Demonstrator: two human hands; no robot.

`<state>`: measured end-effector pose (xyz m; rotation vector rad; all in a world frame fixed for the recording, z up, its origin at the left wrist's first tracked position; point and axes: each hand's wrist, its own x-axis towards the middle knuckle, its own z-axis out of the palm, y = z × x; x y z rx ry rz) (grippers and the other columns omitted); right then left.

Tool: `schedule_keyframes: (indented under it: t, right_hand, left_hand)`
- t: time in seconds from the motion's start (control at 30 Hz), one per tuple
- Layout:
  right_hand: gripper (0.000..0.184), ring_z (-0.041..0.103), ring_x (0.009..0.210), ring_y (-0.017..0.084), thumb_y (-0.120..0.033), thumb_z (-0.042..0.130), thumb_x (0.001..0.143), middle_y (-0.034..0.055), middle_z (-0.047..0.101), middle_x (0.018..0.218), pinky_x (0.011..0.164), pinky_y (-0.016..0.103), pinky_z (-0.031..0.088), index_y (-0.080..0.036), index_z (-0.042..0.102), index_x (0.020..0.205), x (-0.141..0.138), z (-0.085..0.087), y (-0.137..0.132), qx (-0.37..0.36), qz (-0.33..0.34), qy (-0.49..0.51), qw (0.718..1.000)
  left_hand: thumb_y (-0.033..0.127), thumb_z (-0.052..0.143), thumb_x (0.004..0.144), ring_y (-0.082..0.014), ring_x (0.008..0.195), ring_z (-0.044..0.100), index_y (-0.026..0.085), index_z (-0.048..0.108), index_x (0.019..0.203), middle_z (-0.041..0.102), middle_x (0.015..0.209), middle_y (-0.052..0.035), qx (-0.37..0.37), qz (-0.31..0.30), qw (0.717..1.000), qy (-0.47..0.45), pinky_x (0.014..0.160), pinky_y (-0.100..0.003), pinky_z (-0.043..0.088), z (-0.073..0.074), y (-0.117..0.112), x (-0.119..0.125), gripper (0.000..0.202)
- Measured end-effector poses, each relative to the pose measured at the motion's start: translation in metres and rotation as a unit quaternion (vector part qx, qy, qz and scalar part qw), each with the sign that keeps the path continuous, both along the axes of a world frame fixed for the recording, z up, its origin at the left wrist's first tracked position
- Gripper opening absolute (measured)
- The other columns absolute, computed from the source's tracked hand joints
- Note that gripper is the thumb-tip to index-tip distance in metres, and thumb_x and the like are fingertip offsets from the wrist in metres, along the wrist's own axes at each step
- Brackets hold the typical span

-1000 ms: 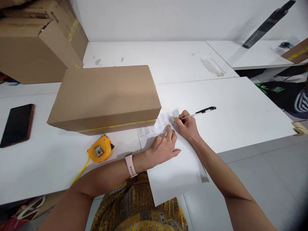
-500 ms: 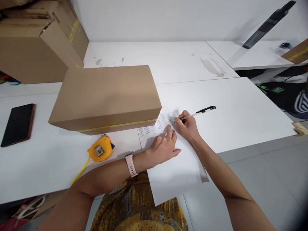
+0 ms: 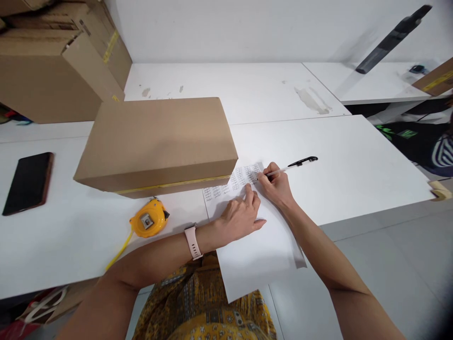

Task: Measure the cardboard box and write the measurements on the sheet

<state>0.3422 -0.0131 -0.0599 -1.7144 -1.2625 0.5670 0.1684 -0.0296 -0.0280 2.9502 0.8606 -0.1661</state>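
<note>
Between the fingers of my right hand is a pen with a black clip end; its tip meets the upper part of a white sheet of paper. Columns of small handwriting cover the top of that sheet, too small to read. My left hand rests flat on the paper with its fingers spread, just below the written lines. A closed cardboard box with yellow tape along its side stands at the paper's upper left and covers its corner. The sheet's lower end hangs past the table edge.
A yellow tape measure with its blade partly out lies left of my left hand. Farther left is a dark phone. Large cardboard boxes stand at the back left. On the right-hand table, a dark bottle-like object leans near the wall.
The view has shifted very slightly. Both hands, the pen and the paper keep practically the same places.
</note>
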Motion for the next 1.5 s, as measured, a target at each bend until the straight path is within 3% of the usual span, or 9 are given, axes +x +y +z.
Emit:
schedule_keyframes:
  t: [0.8,1.03,1.1,1.2,1.37,1.5]
  right_hand:
    - [0.021,0.038,0.052,0.012,-0.028,0.063,0.079,-0.0068,0.043,0.053,0.052,0.027,0.03,-0.025,0.044,0.069,0.002,-0.004,0.0,0.006,-0.018,-0.005,1.0]
    - [0.021,0.042,0.054,0.013,-0.033,0.064,0.085,-0.0062,0.047,0.062,0.053,0.028,0.036,-0.026,0.045,0.079,0.017,0.001,0.0,0.117,-0.143,0.071,0.98]
    - [0.02,0.048,0.054,0.013,-0.034,0.065,0.085,-0.0055,0.054,0.065,0.054,0.029,0.04,-0.026,0.047,0.084,0.018,0.003,0.0,0.121,-0.121,0.122,0.978]
    - [0.024,0.054,0.056,0.013,-0.039,0.068,0.085,-0.0039,0.059,0.068,0.057,0.029,0.045,-0.025,0.048,0.085,0.013,0.002,-0.001,0.08,-0.037,0.156,0.984]
    - [0.031,0.037,0.051,0.009,-0.039,0.068,0.084,-0.0068,0.043,0.057,0.049,0.026,0.031,-0.023,0.046,0.069,0.009,-0.004,-0.003,0.024,0.024,0.06,0.998]
    - [0.026,0.035,0.052,0.01,-0.036,0.065,0.083,-0.007,0.04,0.057,0.049,0.026,0.028,-0.023,0.046,0.07,0.01,-0.005,-0.002,0.009,0.037,0.038,0.999]
  left_hand:
    - [0.059,0.047,0.101,-0.0283,0.085,0.075,0.001,0.05,0.146,0.04,0.156,-0.0353,0.005,0.001,1.0,-0.008,0.063,-0.033,0.058,-0.002,0.0,0.0,0.073]
    - [0.061,0.047,0.1,-0.0288,0.086,0.076,0.001,0.046,0.149,0.039,0.158,-0.0353,0.018,0.0,1.0,-0.008,0.063,-0.034,0.059,-0.006,0.0,0.0,0.078]
    - [0.06,0.048,0.1,-0.0287,0.087,0.076,0.001,0.046,0.15,0.038,0.158,-0.0352,0.02,0.004,1.0,-0.007,0.065,-0.034,0.059,-0.006,-0.001,0.0,0.077]
    - [0.06,0.048,0.1,-0.0284,0.087,0.076,0.0,0.046,0.149,0.038,0.157,-0.0359,0.022,0.0,1.0,-0.003,0.065,-0.033,0.059,-0.004,-0.001,0.0,0.077]
    - [0.06,0.047,0.1,-0.0264,0.082,0.075,0.002,0.047,0.148,0.039,0.157,-0.0356,0.021,0.0,1.0,0.005,0.063,-0.032,0.058,-0.002,-0.001,0.001,0.076]
    - [0.061,0.048,0.1,-0.0254,0.077,0.075,0.001,0.049,0.147,0.04,0.157,-0.0354,0.029,-0.002,1.0,0.001,0.06,-0.033,0.058,-0.004,-0.001,0.001,0.077]
